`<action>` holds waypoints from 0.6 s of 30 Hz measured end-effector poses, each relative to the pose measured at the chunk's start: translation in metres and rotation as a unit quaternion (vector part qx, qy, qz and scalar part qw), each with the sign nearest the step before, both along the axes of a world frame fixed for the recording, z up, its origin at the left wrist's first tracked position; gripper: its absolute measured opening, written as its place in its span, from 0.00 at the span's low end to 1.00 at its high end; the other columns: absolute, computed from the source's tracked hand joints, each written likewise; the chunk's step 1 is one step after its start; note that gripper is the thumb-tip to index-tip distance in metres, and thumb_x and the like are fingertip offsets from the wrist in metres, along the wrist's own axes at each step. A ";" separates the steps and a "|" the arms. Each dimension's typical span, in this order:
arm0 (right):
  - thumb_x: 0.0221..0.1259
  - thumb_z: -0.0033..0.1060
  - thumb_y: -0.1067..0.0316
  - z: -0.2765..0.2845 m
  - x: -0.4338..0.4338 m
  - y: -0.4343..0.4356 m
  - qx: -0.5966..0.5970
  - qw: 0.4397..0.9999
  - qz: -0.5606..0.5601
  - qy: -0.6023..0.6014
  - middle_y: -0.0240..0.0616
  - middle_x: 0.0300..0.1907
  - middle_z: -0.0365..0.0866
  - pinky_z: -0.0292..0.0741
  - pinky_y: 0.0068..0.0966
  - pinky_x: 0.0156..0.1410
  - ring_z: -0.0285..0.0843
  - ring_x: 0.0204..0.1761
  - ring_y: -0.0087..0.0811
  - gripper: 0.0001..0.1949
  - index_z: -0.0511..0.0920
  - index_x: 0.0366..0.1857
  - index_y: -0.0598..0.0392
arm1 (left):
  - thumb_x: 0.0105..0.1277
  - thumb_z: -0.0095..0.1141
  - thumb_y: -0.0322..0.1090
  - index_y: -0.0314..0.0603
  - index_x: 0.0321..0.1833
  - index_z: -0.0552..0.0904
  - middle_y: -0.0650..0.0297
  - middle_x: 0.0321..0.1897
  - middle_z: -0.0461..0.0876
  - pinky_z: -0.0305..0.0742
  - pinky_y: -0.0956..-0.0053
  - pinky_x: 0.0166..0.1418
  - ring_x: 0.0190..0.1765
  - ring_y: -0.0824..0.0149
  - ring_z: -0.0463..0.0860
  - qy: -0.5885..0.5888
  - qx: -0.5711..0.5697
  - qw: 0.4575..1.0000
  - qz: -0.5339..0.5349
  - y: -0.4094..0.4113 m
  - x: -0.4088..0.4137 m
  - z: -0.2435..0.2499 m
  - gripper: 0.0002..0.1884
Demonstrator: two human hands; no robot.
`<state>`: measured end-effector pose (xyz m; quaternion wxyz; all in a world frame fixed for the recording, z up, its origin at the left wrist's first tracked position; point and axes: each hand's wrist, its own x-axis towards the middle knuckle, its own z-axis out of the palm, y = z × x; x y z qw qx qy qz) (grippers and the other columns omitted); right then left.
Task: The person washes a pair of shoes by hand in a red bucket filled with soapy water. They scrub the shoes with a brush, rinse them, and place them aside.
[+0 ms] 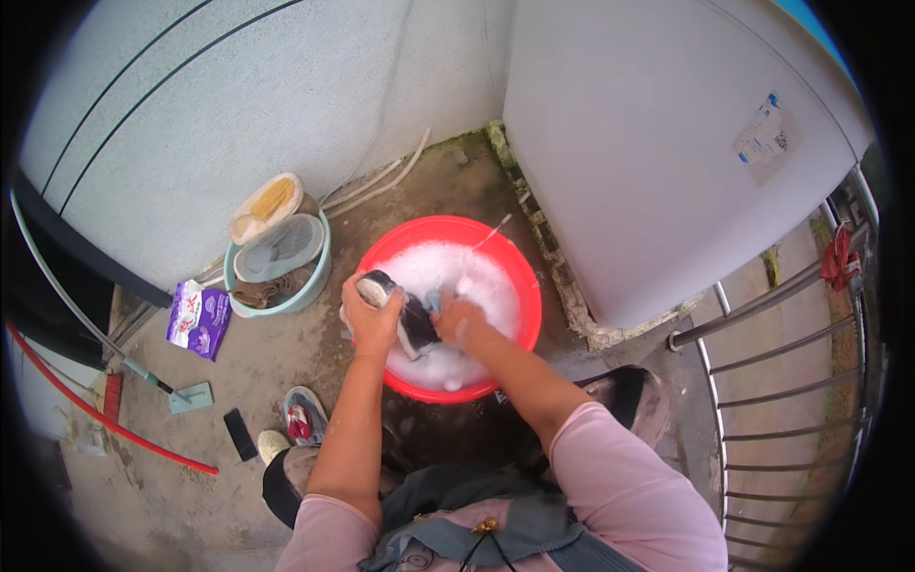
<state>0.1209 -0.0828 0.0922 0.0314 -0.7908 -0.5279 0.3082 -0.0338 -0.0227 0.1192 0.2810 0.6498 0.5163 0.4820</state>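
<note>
A red plastic basin of white suds stands on the ground before me. My left hand grips the heel end of a black shoe with a pale sole, tilted over the basin's left side. Against the shoe's right side, my right hand is closed around a small light-blue thing, probably a brush; its shape is mostly hidden by fingers and foam. A thin white stick-like handle leans out of the suds at the basin's upper right rim.
A pale green basin of shoes sits at the left, beside a purple packet. Nearer me lie a black phone and a red hose. A large white cabinet-like box and a metal railing stand at the right.
</note>
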 end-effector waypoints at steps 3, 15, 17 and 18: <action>0.70 0.35 0.50 0.023 0.016 0.010 0.019 0.987 0.156 -0.024 0.64 0.68 0.61 0.67 0.42 0.68 0.72 0.63 0.54 0.28 0.63 0.68 0.58 | 0.45 0.72 0.43 0.36 0.52 0.73 0.49 0.45 0.78 0.70 0.59 0.57 0.50 0.48 0.79 -0.025 -0.062 0.998 0.019 0.000 0.004 0.009 0.33; 0.67 0.41 0.46 -0.007 -0.023 0.002 0.106 0.993 -0.004 -0.045 0.60 0.53 0.79 0.71 0.42 0.63 0.77 0.57 0.50 0.35 0.56 0.73 0.59 | 0.47 0.73 0.39 0.34 0.51 0.71 0.54 0.42 0.78 0.75 0.67 0.50 0.43 0.62 0.79 0.026 0.026 0.999 0.034 0.000 0.009 -0.009 0.32; 0.66 0.43 0.45 -0.039 -0.008 0.012 0.050 0.992 0.068 -0.097 0.55 0.54 0.79 0.70 0.43 0.64 0.78 0.57 0.47 0.34 0.61 0.70 0.58 | 0.47 0.73 0.40 0.34 0.52 0.71 0.54 0.42 0.78 0.74 0.67 0.51 0.44 0.62 0.79 0.001 -0.025 0.999 0.022 0.003 0.009 -0.005 0.32; 0.65 0.45 0.44 -0.057 0.000 0.023 -0.007 0.990 0.112 -0.086 0.52 0.55 0.79 0.70 0.42 0.64 0.79 0.57 0.45 0.33 0.65 0.68 0.58 | 0.47 0.73 0.40 0.34 0.52 0.71 0.54 0.42 0.78 0.74 0.67 0.52 0.45 0.62 0.79 -0.002 -0.055 0.998 0.017 0.000 0.004 -0.005 0.32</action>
